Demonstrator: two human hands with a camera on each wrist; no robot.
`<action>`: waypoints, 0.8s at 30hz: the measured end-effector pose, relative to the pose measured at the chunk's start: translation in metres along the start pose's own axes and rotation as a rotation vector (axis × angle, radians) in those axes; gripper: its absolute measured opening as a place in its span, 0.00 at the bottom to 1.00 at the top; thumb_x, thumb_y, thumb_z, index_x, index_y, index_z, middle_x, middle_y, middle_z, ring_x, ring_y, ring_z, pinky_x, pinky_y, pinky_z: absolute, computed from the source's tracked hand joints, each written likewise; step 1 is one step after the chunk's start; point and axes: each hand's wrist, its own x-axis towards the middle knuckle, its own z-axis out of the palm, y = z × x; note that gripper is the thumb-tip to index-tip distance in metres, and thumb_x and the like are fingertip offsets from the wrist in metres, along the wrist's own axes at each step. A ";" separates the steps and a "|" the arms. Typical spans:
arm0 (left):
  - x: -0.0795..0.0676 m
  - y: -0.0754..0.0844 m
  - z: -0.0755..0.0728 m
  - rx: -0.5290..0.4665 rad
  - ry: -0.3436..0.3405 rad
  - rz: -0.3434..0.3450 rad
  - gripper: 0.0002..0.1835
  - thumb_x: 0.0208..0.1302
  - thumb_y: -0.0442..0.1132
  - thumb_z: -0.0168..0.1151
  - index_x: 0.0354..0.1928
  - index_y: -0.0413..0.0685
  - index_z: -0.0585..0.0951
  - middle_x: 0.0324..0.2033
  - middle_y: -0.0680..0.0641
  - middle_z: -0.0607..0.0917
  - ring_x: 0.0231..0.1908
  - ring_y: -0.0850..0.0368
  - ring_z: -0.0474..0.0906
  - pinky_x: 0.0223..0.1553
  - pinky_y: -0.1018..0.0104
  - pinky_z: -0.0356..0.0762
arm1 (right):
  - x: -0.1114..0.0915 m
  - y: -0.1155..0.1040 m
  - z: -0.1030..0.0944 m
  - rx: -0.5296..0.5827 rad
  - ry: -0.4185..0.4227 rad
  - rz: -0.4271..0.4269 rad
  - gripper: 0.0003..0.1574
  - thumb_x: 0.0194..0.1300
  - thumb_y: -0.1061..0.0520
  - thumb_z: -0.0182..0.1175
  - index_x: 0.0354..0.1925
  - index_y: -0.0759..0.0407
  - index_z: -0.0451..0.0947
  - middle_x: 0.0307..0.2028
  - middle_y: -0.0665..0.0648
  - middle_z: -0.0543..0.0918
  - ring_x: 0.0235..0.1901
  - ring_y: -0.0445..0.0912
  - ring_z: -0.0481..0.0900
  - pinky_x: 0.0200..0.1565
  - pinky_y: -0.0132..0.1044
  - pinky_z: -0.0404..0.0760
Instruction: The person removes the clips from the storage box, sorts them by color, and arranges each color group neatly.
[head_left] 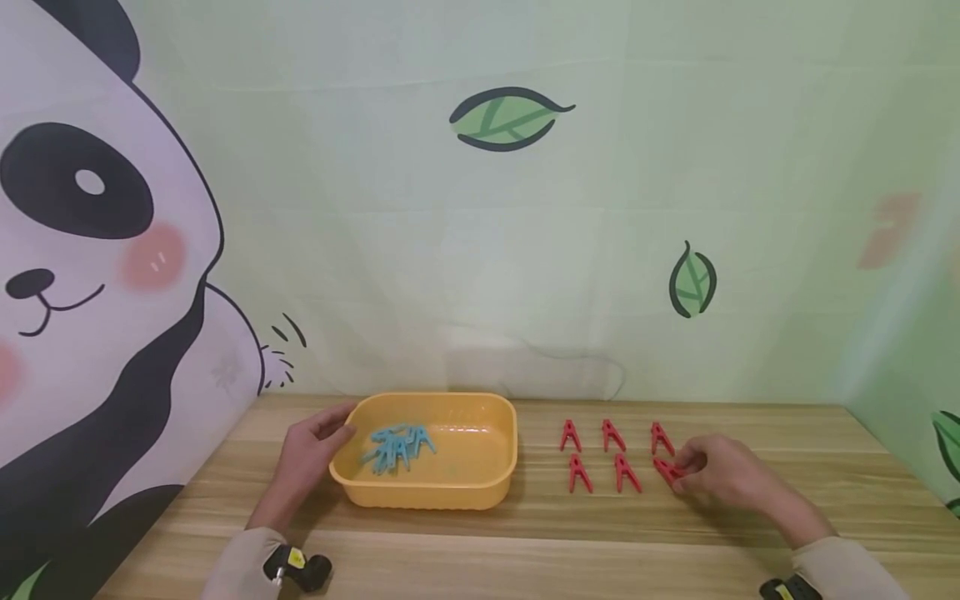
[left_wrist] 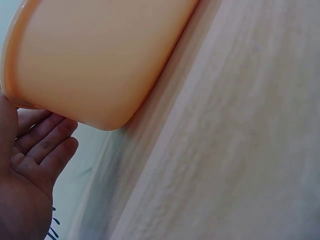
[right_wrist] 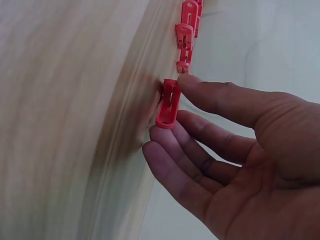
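My left hand holds the left end of a yellow plastic basin, with the thumb at its rim and the fingers against the end wall. In the left wrist view the basin's outer side fills the upper left, beside the hand. Several light-blue clothespins lie heaped inside. At the right, my right hand pinches a red clothespin between thumb and fingers, low at the tabletop. Several other red clothespins lie in two rows between basin and hand.
The wood-grain table ends at the back against a pale green cloth backdrop printed with leaves and a panda. Dark devices are strapped to both wrists.
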 end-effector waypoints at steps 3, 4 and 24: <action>0.000 0.000 0.000 -0.005 0.002 0.006 0.25 0.79 0.40 0.61 0.71 0.36 0.76 0.66 0.34 0.80 0.66 0.40 0.78 0.64 0.57 0.78 | 0.000 0.001 -0.001 -0.005 -0.006 0.013 0.12 0.59 0.65 0.76 0.38 0.67 0.83 0.32 0.52 0.84 0.35 0.47 0.80 0.38 0.43 0.82; 0.000 0.000 0.000 -0.007 0.003 0.007 0.25 0.79 0.39 0.61 0.71 0.36 0.76 0.66 0.34 0.80 0.66 0.40 0.78 0.64 0.58 0.78 | 0.000 0.000 -0.001 -0.009 -0.006 0.026 0.12 0.60 0.64 0.77 0.38 0.66 0.83 0.32 0.52 0.84 0.35 0.47 0.80 0.38 0.43 0.82; 0.001 -0.001 0.000 -0.002 -0.002 0.011 0.24 0.79 0.40 0.61 0.71 0.37 0.77 0.66 0.35 0.81 0.65 0.40 0.79 0.64 0.57 0.78 | -0.002 -0.003 0.004 -0.020 0.024 0.070 0.18 0.61 0.59 0.76 0.42 0.71 0.83 0.33 0.53 0.84 0.35 0.48 0.80 0.36 0.44 0.83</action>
